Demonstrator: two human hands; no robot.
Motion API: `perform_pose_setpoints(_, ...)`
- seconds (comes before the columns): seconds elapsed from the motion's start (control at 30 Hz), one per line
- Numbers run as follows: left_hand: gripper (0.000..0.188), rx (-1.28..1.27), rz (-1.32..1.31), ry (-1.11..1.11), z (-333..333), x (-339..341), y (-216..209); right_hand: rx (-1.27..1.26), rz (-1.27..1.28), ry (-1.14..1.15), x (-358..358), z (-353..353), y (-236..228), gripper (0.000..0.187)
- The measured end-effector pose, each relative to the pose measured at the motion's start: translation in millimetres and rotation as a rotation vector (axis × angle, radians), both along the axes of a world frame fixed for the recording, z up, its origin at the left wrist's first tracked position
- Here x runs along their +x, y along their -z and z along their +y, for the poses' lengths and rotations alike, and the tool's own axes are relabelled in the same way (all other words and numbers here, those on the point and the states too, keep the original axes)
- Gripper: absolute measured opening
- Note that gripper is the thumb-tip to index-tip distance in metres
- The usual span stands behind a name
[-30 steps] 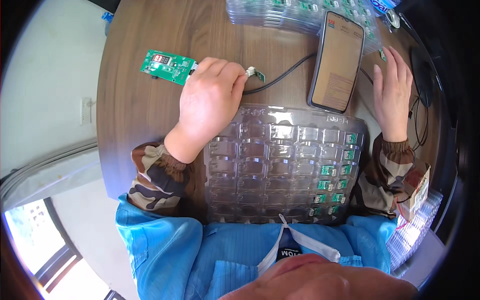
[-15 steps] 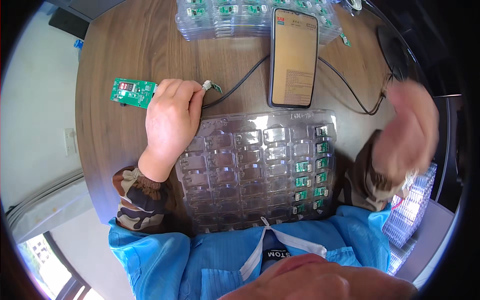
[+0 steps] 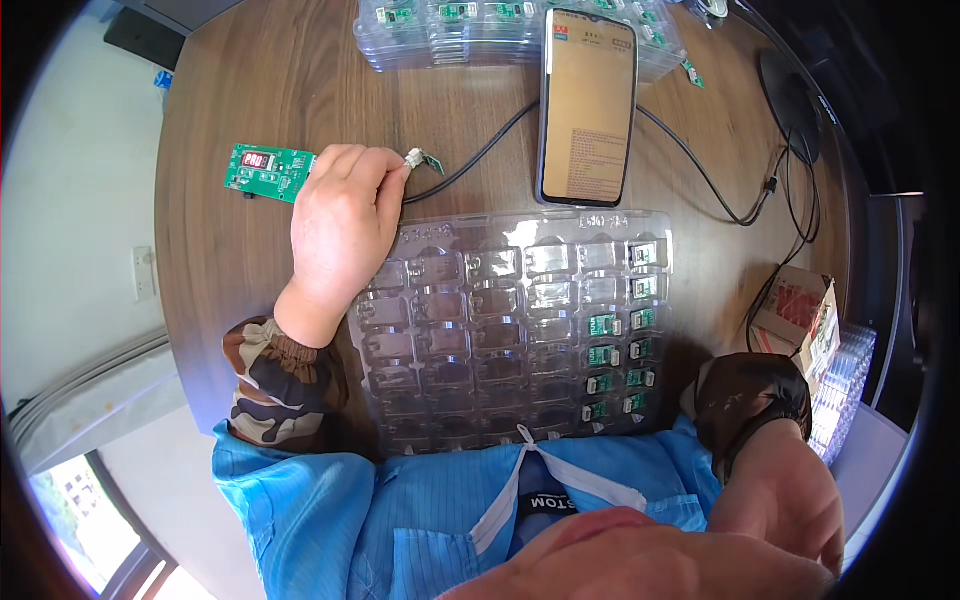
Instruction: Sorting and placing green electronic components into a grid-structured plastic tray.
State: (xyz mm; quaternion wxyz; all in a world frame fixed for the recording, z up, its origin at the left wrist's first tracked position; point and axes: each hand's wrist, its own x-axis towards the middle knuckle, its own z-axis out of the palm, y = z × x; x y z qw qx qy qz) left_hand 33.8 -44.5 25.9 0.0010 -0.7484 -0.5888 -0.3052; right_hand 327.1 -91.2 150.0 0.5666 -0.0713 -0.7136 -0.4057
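My left hand [image 3: 345,210] pinches a white plug connector [image 3: 414,158] between thumb and fingertips, and a small green circuit board [image 3: 433,163] sticks out from the plug's far side. Partly covered by that hand, a larger green circuit board [image 3: 285,178] with a lit red digit display lies on the table. At the lower right, my right hand [image 3: 785,490] is raised beside my chin with its wrist bent; its fingers are largely hidden. In front of me a clear plastic tray [image 3: 455,235] holds several small green boards [image 3: 603,326] in its two right-hand columns; its other pockets hold none.
A phone [image 3: 588,110] rests upright beyond the tray, over a black cable [image 3: 480,155]. Behind it are stacked clear trays [image 3: 440,55] of small boards. To the right stand a round black base [image 3: 790,100], an opened cardboard box [image 3: 800,310] and more stacked plastic trays [image 3: 850,380].
My right hand has swung from above the table's right side down toward my chin, uncovering the cardboard box and cables. The red display shows different characters. My left hand keeps its pinch.
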Motion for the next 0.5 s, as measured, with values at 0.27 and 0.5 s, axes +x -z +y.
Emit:
perform_pose_setpoints(0.27,0.004,-0.036,0.016,-0.026,-0.4,1.8,-1.5,-0.016,0.074,-0.118,1.5,5.9,1.5,0.042)
perform_pose_setpoints(0.5,0.005,-0.029,0.014,-0.033,-0.7,1.4,-2.3,-0.067,0.065,-0.128,2.5,3.3,-0.1,0.043)
